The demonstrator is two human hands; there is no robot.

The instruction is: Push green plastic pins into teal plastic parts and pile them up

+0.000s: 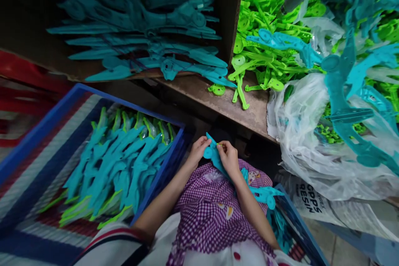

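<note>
My left hand (198, 149) and my right hand (228, 156) meet over my lap, both closed on one teal plastic part (213, 153). The right fingers also pinch a small green piece (220, 144) against it. Another teal part (263, 194) lies on the purple checked cloth (209, 208) beside my right forearm. A blue crate (46, 124) at my left holds a stack of assembled teal-and-green parts (115, 170).
A cardboard box (229, 16) of loose teal parts (146, 29) sits on the wooden bench (230, 102) ahead. Loose green parts (264, 45) pile at upper right, with clear plastic bags (311, 149) of parts below. A second blue crate (299, 228) stands at my right.
</note>
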